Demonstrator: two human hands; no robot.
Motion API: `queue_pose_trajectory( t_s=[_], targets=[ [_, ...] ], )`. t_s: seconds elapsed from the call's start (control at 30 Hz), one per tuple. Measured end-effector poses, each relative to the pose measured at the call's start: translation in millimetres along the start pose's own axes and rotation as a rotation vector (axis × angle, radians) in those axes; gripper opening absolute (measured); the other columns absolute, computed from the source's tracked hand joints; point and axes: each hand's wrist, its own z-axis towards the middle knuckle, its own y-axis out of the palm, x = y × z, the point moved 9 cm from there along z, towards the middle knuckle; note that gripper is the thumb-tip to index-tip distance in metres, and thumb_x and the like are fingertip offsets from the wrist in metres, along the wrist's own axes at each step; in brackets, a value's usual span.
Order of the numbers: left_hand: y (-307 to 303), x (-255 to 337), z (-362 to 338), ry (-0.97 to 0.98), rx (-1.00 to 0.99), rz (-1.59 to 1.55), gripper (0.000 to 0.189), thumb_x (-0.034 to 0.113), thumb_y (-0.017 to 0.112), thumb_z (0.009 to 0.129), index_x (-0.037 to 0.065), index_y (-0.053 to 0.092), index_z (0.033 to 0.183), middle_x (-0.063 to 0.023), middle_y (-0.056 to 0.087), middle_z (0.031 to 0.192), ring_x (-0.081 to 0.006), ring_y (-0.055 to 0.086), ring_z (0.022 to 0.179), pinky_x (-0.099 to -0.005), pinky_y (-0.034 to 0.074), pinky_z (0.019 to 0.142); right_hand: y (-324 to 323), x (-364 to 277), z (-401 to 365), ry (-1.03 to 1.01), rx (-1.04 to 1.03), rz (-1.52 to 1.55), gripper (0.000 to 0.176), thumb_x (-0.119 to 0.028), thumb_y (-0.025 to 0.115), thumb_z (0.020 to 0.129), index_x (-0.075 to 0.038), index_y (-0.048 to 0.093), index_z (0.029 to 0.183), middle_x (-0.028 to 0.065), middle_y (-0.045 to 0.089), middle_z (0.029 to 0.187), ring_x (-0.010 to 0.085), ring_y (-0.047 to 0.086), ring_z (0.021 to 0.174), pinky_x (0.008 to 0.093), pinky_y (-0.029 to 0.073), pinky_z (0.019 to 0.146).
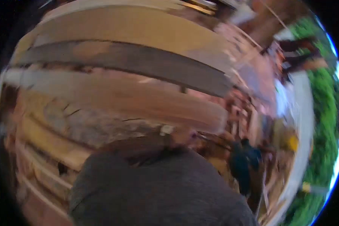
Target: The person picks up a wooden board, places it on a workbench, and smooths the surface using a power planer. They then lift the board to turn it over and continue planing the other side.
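The view is tilted and smeared by motion. A dark grey shirt [158,188] fills the bottom centre. Just above it, a blurred skin-toned patch [180,136] may be my right hand, close to a small pale object [166,130]; its fingers and anything held cannot be made out. My left hand does not show. Beyond the shirt lie long timber pieces: a reddish-brown plank [150,98], a dark grey board [132,56] and a broad tan slab [120,22].
More timber [52,139] lies at the lower left. A person in dark green clothing [240,165] is at the right, near a yellow object [293,143]. Another blurred person [295,56] appears at the upper right. Reddish wood pieces [241,113] and green foliage [322,101] also show.
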Motion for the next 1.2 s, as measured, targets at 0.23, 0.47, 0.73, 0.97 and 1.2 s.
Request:
queue_pose_trajectory(
  t_s=[0.23, 0.47, 0.73, 0.97, 1.2],
  targets=[
    [-95.0, 105.0, 21.0, -0.04, 0.146, -0.154, 0.026, 0.027, 0.068, 0.1, 0.004, 0.069, 0.114, -0.02, 0.072, 0.097, -0.0364, 0.072, 0.088, -0.0474, 0.055, 0.077, -23.3, -50.9, 102.0, -0.233, -0.253, 0.13, 0.047, -0.026, 0.081, 0.09, 0.002, 0.067, 0.126, 0.0228, 0.076, 0.108, 0.0338, 0.075, 0.099, 0.0418, 0.058, 0.088],
    [-69.0, 128.0, 94.7, 0.021, 0.327, 0.161, 0.048, 0.038, 0.071, 0.098, 0.007, 0.063, 0.134, -0.0233, 0.073, 0.106, -0.0415, 0.072, 0.099, -0.0516, 0.056, 0.081, 45.4, -45.9, 203.3, -0.381, -0.628, 0.131, 0.057, -0.028, 0.085, 0.087, 0.004, 0.066, 0.131, 0.0234, 0.075, 0.106, 0.0334, 0.076, 0.095, 0.0421, 0.058, 0.084],
    [-2.0, 117.4, 171.8, -0.172, 0.53, 0.348, 0.065, 0.048, 0.068, 0.097, 0.005, 0.052, 0.144, -0.0223, 0.072, 0.106, -0.0419, 0.073, 0.094, -0.0527, 0.059, 0.077, 82.4, -22.1, 271.7, -0.659, -0.932, 0.166, 0.058, -0.028, 0.083, 0.09, -0.001, 0.064, 0.138, 0.0214, 0.074, 0.113, 0.0333, 0.073, 0.106, 0.0447, 0.056, 0.093],
    [27.9, 124.0, 201.2, -0.262, 0.695, 0.331, 0.072, 0.039, 0.072, 0.096, 0.005, 0.045, 0.154, -0.0255, 0.071, 0.097, -0.0463, 0.072, 0.086, -0.0576, 0.057, 0.076, 98.9, 2.4, 304.2, -0.832, -0.928, -0.02, 0.062, -0.039, 0.082, 0.093, 0.001, 0.063, 0.137, 0.0236, 0.073, 0.111, 0.0362, 0.073, 0.105, 0.0463, 0.057, 0.091],
    [17.9, 125.0, 182.9, -0.379, 0.764, 0.332, 0.059, 0.035, 0.077, 0.094, 0.01, 0.052, 0.142, -0.0228, 0.069, 0.115, -0.0428, 0.072, 0.1, -0.053, 0.059, 0.08, 97.5, -20.1, 297.8, -0.784, -0.96, 0.019, 0.065, -0.041, 0.078, 0.095, 0.004, 0.061, 0.138, 0.0277, 0.072, 0.117, 0.0405, 0.071, 0.11, 0.047, 0.054, 0.096]
  ],
)
